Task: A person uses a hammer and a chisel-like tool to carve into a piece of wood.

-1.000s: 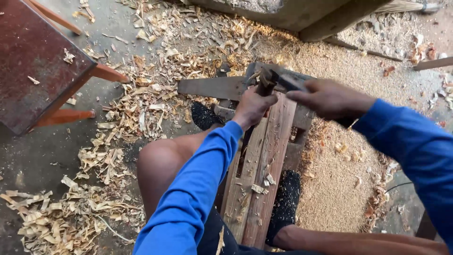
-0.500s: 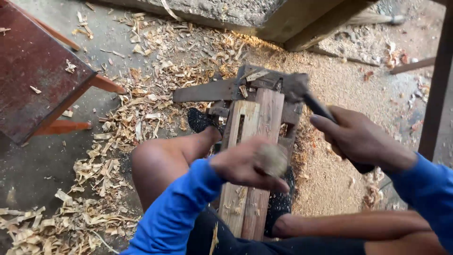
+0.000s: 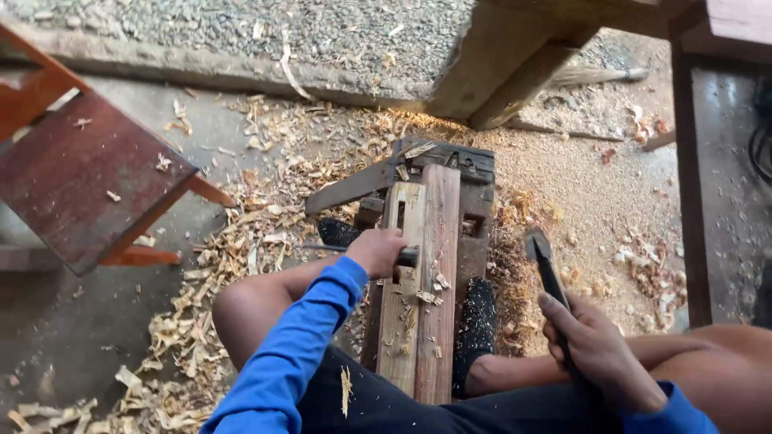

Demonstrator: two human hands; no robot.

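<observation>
Two wooden boards (image 3: 426,273) lie lengthwise on a low dark wooden block (image 3: 470,173) between my knees. My left hand (image 3: 376,251) grips a chisel (image 3: 406,256) whose tip rests on the paler left board, beside a cut slot. My right hand (image 3: 591,345) is drawn back to the right over my knee and is shut on the handle of a dark hammer (image 3: 543,261), whose head points up and away from the boards. Chips lie on the boards. Blue sleeves cover both of my arms.
Wood shavings (image 3: 241,241) and sawdust cover the concrete floor around the block. A reddish wooden stool (image 3: 76,181) stands at left. A rough gravel-topped slab (image 3: 241,40) and a wooden post (image 3: 523,84) are ahead; a dark table leg (image 3: 691,177) rises at right.
My left hand has moved back onto the boards with the chisel set against the pale board. My right hand has pulled the hammer off the block to the right and lower.
</observation>
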